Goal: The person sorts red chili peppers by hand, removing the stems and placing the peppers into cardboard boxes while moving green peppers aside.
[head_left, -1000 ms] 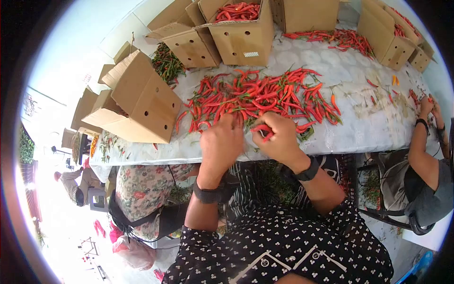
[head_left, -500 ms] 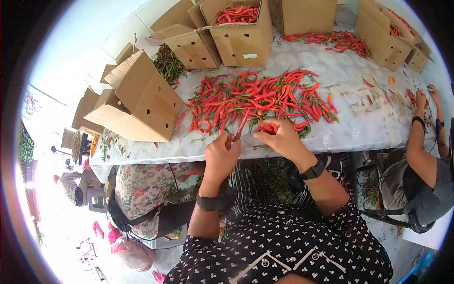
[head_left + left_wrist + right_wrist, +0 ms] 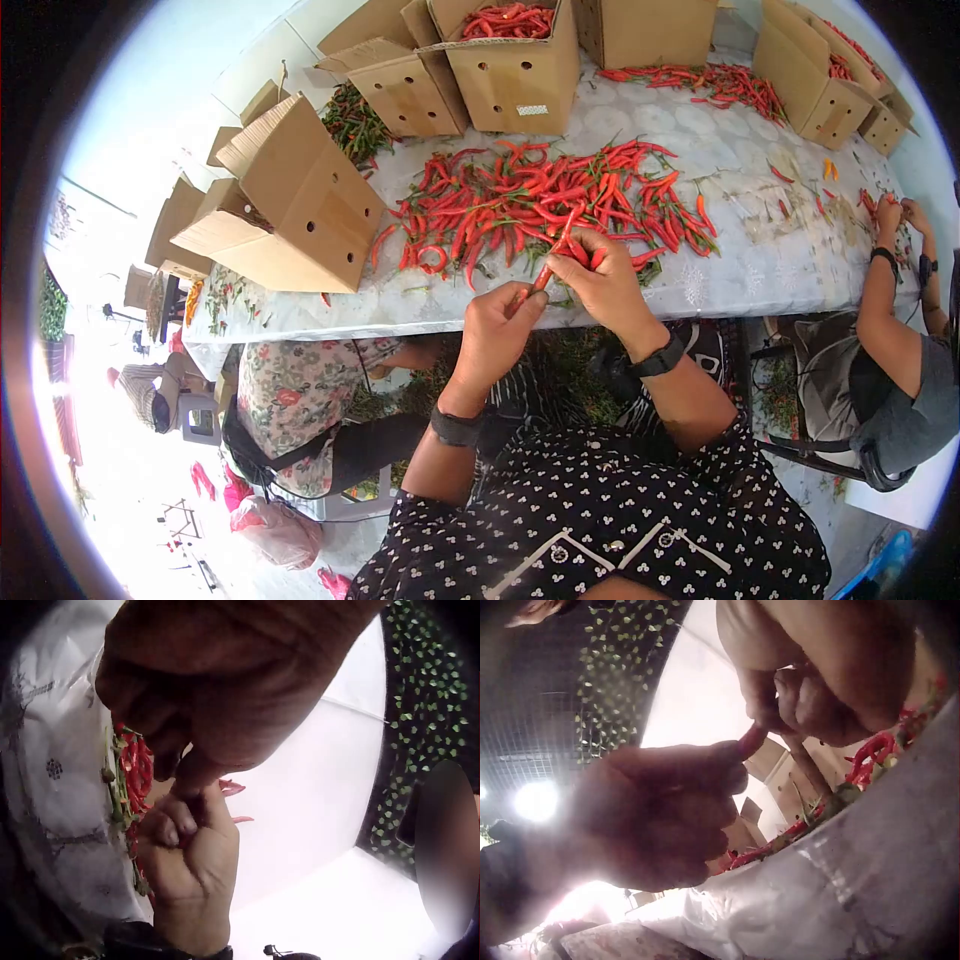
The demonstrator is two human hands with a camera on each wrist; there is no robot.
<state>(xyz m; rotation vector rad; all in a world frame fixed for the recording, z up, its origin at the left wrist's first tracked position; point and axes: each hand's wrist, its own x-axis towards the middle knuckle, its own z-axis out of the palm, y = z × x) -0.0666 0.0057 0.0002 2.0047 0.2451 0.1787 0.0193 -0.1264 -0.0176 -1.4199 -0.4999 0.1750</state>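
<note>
A red chilli (image 3: 541, 278) spans the gap between my hands, just off the near edge of the chilli pile (image 3: 540, 200). My left hand (image 3: 496, 335) pinches its lower end between thumb and fingers. At the upper end, the thumb and fingertips of my right hand (image 3: 607, 287) grip it, and more red chillies show inside that curled hand. In the right wrist view the chilli (image 3: 754, 740) runs between both sets of fingertips. Red chilli tips (image 3: 232, 787) poke out behind the right hand (image 3: 191, 862) in the left wrist view.
A cardboard box (image 3: 310, 215) stands at the left, and a box (image 3: 515, 85) filled with chillies at the back. Green chillies (image 3: 355, 125) lie between boxes. Another person's hands (image 3: 900, 212) work at the right end of the white-covered table (image 3: 740, 270). Someone in floral clothing (image 3: 290, 400) sits at left.
My left hand drew back from the pile with a chilli, then moved right to meet the right hand. The right hand keeps its chillies and now also grips this one's upper end.
</note>
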